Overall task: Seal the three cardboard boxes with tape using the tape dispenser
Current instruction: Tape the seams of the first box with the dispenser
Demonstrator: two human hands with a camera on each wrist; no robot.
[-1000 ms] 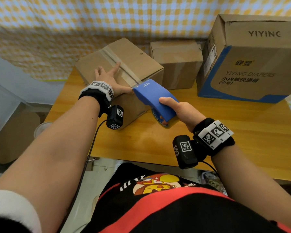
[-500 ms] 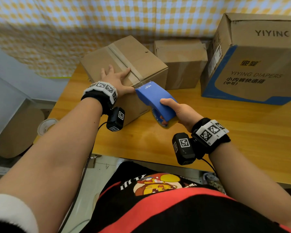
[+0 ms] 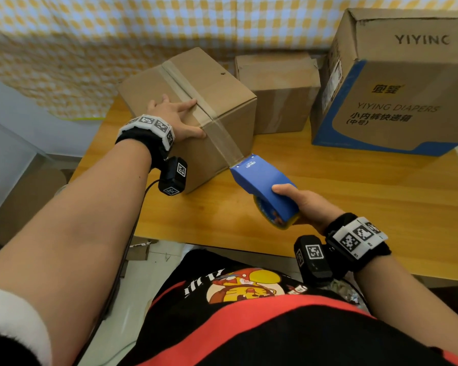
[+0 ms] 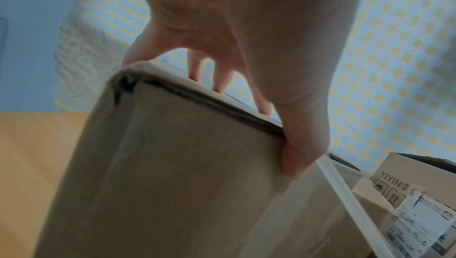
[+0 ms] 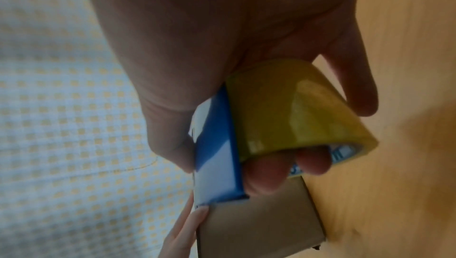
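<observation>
The right hand (image 3: 308, 207) gripped the blue plastic tape dispenser (image 3: 265, 184) with its yellow roll, nose pointing toward 11 o'clock, long axis running 11 to 5. A clear tape strip (image 3: 224, 143) stretched from it to the closed brown cardboard box (image 3: 222, 93) at 11 o'clock. The left hand (image 3: 175, 118) lay spread on that box's top, thumb over the edge. Contents hidden.

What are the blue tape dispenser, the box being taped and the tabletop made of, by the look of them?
The tape dispenser looks like moulded plastic: even blue, smooth, slight sheen. The box under the left hand is plain brown cardboard, matte, with creased edges and a glossy clear tape strip over it. The table looks like wood or wood-look laminate: orange, visible grain, soft sheen.
</observation>
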